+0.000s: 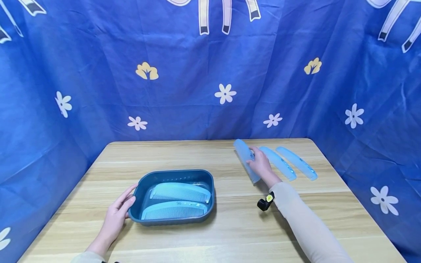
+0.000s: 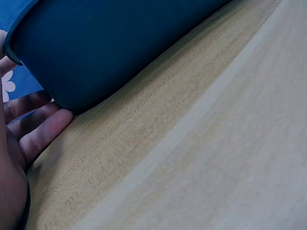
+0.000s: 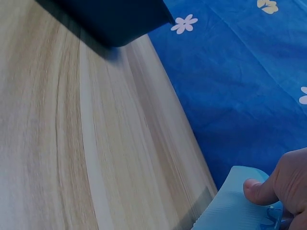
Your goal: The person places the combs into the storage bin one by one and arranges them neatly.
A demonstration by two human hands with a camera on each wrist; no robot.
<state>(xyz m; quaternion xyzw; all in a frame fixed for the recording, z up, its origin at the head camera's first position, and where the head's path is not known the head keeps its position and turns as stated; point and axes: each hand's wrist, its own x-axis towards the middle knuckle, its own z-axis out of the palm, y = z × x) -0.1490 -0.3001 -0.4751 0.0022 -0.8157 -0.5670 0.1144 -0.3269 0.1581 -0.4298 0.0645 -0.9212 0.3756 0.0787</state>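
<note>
Three light-blue combs lie far right on wooden table [image 1: 230, 233]; my right hand [image 1: 261, 166] pinches nearest comb [image 1: 245, 159] (long axis running away from me). Left hand [image 1: 116, 215], fingers relaxed, steadies dark-blue basin [image 1: 138, 213], well left of comb.

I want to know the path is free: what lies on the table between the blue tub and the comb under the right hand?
Nothing: in the head view, only bare wood separates the tub from the comb that the right hand grips.
</note>
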